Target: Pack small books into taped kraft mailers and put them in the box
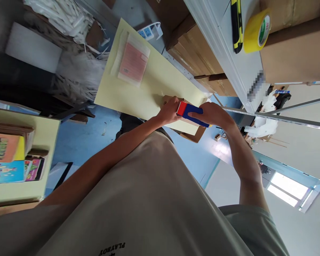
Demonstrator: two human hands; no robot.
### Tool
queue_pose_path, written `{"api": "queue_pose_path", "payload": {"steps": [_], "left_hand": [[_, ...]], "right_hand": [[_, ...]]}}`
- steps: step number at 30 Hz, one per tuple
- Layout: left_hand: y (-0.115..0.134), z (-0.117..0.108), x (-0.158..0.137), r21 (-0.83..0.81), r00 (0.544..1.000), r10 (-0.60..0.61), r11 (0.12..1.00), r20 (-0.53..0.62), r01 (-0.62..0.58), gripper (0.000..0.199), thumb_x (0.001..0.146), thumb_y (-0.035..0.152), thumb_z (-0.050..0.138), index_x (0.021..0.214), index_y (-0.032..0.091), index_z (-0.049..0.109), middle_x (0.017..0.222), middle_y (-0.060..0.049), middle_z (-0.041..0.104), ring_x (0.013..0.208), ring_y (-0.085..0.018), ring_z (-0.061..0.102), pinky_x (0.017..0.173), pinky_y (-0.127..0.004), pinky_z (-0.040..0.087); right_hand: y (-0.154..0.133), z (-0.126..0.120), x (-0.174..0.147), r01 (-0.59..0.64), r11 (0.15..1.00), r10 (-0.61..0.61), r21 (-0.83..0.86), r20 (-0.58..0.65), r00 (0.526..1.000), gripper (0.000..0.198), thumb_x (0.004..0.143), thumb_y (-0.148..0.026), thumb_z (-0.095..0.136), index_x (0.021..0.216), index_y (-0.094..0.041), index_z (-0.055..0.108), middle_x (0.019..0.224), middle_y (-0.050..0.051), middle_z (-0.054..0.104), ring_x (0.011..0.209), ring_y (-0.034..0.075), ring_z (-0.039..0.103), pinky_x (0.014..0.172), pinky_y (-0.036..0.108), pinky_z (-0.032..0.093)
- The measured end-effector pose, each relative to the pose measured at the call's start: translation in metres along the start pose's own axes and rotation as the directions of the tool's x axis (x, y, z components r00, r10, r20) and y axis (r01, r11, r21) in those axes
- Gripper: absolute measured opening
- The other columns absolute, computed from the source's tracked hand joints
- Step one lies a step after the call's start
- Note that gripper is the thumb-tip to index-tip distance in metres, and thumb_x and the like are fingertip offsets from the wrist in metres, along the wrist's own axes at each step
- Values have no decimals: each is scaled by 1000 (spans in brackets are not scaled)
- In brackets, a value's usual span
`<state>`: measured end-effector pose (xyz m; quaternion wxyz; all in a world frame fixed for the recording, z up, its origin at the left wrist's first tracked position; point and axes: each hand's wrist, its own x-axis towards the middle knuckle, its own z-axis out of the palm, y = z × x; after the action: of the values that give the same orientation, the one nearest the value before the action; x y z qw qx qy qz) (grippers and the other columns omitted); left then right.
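Note:
My right hand [212, 113] is closed around a blue tape dispenser [193, 113] with a red front end and a serrated edge. The dispenser lies over a small cardboard box [165, 100] on the pale yellow table [152, 83]. Beside the red end, my left hand [170, 111] grips the box with its fingers bent. Most of the box is hidden under both hands and the dispenser.
A pink packet in clear plastic [133, 60] lies farther along the table, near a power strip [149, 32]. On the shelf at upper right are yellow tape [253, 33] and a utility knife [237, 26]. Books [5, 149] stack at left.

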<state>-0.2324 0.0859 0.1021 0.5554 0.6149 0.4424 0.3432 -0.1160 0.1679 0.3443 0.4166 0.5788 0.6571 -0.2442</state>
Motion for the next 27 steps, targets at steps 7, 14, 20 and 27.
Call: {"api": "queue_pose_path", "payload": {"steps": [7, 14, 20, 27], "left_hand": [[-13, 7, -1, 73, 999, -43, 996, 9, 42, 60, 89, 15, 87, 146, 17, 69, 136, -21, 65, 135, -46, 64, 110, -53, 58], [-7, 7, -1, 225, 993, -102, 970, 54, 88, 52, 102, 14, 70, 154, 18, 68, 145, -21, 64, 141, -41, 65, 116, -50, 57], [-15, 13, -2, 179, 996, -84, 981, 23, 78, 53, 98, 17, 79, 150, 23, 70, 144, -16, 67, 135, -37, 67, 117, -50, 58], [-28, 21, -5, 163, 999, -46, 985, -12, 47, 57, 91, 14, 86, 145, 24, 72, 135, -13, 68, 125, -34, 71, 115, -49, 62]], "right_hand": [[0, 10, 0, -17, 997, 15, -75, -19, 1000, 70, 104, -88, 67, 82, -22, 71, 72, 13, 70, 80, 31, 72, 72, 39, 46], [10, 8, 0, -79, 990, 88, -115, 76, 993, 59, 111, -73, 66, 85, -20, 73, 72, 12, 74, 80, 30, 76, 70, 37, 46], [42, 23, 23, -113, 993, 117, -41, 129, 985, 59, 110, -74, 68, 90, -19, 76, 80, 14, 79, 80, 29, 78, 71, 35, 50], [66, 53, 61, -84, 996, 88, -34, 126, 988, 67, 103, -81, 73, 102, -16, 83, 95, 17, 85, 85, 28, 79, 72, 35, 50]]}}
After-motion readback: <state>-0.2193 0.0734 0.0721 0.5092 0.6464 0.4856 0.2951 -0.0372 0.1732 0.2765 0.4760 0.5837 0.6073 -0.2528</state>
